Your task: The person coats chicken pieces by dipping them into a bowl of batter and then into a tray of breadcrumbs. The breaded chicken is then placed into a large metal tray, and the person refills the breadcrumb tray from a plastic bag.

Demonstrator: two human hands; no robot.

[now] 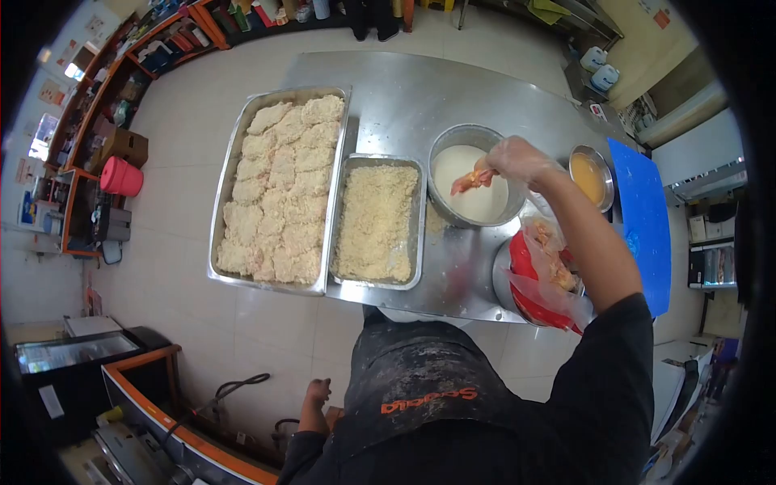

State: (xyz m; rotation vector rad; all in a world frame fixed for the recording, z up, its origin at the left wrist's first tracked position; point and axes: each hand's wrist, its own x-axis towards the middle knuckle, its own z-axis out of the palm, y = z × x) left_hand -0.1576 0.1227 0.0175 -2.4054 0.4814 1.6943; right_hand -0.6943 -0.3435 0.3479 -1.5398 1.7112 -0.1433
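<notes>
My right hand [517,160], in a thin clear glove, pinches a piece of raw meat [472,181] above a round metal pot of white liquid [487,202]. Down by my side hangs my left hand [319,391], away from the table, its fingers curled; whether it holds anything is hidden. Left of the pot stands a metal pan of crumbs [376,222]. Further left, a large metal tray [221,218] holds rows of crumb-coated pieces [279,190]. Below my right forearm, a red and clear bag [529,279] with more meat sits in a round container.
A bowl of yellowish liquid [588,176] and a blue board [647,234] lie at the right of the steel table [404,81]. Shelves [145,52] and a pink bucket [121,176] stand at the left. Across the table are a person's dark shoes [373,35].
</notes>
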